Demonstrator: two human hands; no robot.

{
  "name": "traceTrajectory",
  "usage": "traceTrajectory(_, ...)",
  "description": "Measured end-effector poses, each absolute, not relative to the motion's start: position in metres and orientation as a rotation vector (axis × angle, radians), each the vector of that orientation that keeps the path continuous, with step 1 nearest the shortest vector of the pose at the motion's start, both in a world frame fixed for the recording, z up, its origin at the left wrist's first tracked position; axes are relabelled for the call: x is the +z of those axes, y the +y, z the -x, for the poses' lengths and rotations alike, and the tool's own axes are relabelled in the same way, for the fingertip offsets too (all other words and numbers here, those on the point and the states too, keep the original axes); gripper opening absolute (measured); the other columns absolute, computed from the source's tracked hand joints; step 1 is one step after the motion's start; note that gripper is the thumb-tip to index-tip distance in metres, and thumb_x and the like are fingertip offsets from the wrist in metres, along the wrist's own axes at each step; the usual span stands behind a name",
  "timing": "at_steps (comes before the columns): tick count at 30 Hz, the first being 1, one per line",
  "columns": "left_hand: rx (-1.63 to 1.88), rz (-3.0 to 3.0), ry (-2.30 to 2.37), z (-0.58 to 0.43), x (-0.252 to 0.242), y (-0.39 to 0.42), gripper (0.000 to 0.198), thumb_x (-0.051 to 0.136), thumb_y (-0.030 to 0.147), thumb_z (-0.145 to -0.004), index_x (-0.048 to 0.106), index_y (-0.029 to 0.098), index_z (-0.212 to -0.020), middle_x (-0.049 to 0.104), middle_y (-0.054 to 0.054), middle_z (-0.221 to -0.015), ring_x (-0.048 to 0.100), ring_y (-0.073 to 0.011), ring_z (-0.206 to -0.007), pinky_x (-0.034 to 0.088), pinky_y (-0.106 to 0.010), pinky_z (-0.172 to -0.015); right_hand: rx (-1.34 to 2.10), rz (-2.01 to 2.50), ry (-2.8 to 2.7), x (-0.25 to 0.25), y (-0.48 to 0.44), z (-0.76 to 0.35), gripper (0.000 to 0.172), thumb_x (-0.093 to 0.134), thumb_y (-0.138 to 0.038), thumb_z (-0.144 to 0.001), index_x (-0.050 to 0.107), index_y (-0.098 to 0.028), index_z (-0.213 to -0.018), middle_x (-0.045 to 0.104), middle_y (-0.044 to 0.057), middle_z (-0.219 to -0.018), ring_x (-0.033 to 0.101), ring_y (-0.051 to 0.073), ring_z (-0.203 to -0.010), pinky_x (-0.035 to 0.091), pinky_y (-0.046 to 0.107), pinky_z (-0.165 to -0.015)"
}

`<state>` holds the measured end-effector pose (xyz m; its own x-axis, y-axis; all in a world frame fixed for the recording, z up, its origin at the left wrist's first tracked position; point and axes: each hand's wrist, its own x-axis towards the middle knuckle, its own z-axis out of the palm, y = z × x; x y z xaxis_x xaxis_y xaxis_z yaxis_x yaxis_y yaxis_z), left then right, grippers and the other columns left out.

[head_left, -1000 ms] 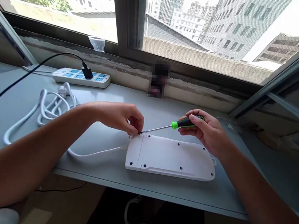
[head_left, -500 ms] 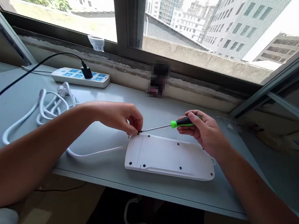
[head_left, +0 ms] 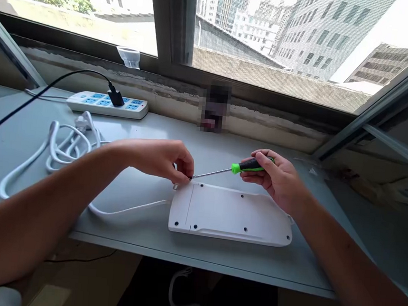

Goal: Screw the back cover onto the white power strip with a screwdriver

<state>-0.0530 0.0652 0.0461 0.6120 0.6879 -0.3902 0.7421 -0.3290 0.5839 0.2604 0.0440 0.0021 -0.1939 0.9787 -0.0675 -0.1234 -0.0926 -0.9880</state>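
Observation:
My right hand (head_left: 276, 178) holds a screwdriver (head_left: 251, 164) by its black and green handle. The thin metal shaft slants down to the left. At its tip, the thumb and fingers of my left hand (head_left: 174, 162) are pinched on a small dark screw (head_left: 190, 178), mostly covered by the fingertips. Both lie just over the far left corner of a white power strip (head_left: 230, 215), which rests with its underside up. Several dark screw holes run along its edges. A white cord (head_left: 131, 209) leaves its left end.
A coiled white cord with a plug (head_left: 81, 123) lies on the grey desk (head_left: 139, 242) at left. Behind it stands another power strip (head_left: 108, 106) with a black plug in it. A clear plastic cup (head_left: 129, 57) sits on the window ledge.
The view has shifted slightly. My left fingertips now cover more of the screw at the screwdriver's tip, and the tip sits a little higher over the corner. The power strip stays in place.

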Motion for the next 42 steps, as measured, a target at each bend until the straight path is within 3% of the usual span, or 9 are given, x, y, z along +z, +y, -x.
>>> traceTrajectory(16, -0.1, -2.123, 1.142, 0.053, 0.0435, 0.065, 0.021, 0.073, 0.042, -0.087, 0.082, 0.024, -0.097, 0.082, -0.001, -0.091, 0.073, -0.0172, -0.078, 0.05, -0.023, -0.064, 1.454, 1.086, -1.209, 0.0052, 0.0428, -0.2635, 0.039, 0.084, -0.05, -0.088, 0.066, -0.019, -0.103, 0.08, 0.004, -0.1, 0.08, 0.016, -0.076, 0.07, 0.028, -0.077)
traceTrajectory(36, -0.07, -2.073, 1.119, 0.0537, 0.0445, 0.0667, 0.024, 0.081, 0.042, -0.082, 0.083, 0.023, -0.095, 0.082, -0.003, -0.09, 0.073, -0.0189, -0.078, 0.051, -0.024, -0.065, 1.436, 1.081, -1.206, 0.0105, 0.0408, -0.2633, 0.041, 0.086, -0.05, -0.085, 0.066, -0.019, -0.103, 0.081, 0.004, -0.101, 0.08, 0.016, -0.076, 0.07, 0.028, -0.074)
traceTrajectory(42, -0.104, -2.113, 1.088, 0.054, 0.0456, 0.0642, 0.02, 0.074, 0.039, -0.087, 0.08, 0.022, -0.096, 0.082, -0.003, -0.093, 0.073, -0.0181, -0.079, 0.05, -0.023, -0.066, 1.405, 1.061, -1.196, 0.0121, 0.0406, -0.2653, 0.046, 0.09, -0.052, -0.08, 0.066, -0.019, -0.101, 0.081, 0.003, -0.099, 0.08, 0.015, -0.074, 0.07, 0.026, -0.072)
